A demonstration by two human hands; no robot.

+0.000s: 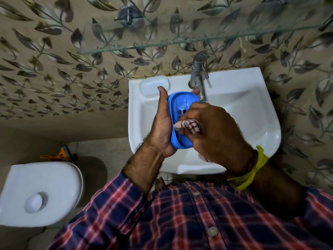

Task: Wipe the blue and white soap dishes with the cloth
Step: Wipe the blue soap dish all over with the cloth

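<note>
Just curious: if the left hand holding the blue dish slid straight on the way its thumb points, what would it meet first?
Probably the white soap dish on the sink rim; the left hand's thumb tip already overlaps it, though depth is unclear.

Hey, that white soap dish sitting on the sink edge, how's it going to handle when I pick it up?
The white soap dish looks like thin plastic, so probably light and stiff. Its smooth, rounded surface may be slippery if wet. It lies flat on the sink rim, so tipping seems unlikely.

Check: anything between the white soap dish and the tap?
Head view: only bare sink ledge between white soap dish and tap.
</note>
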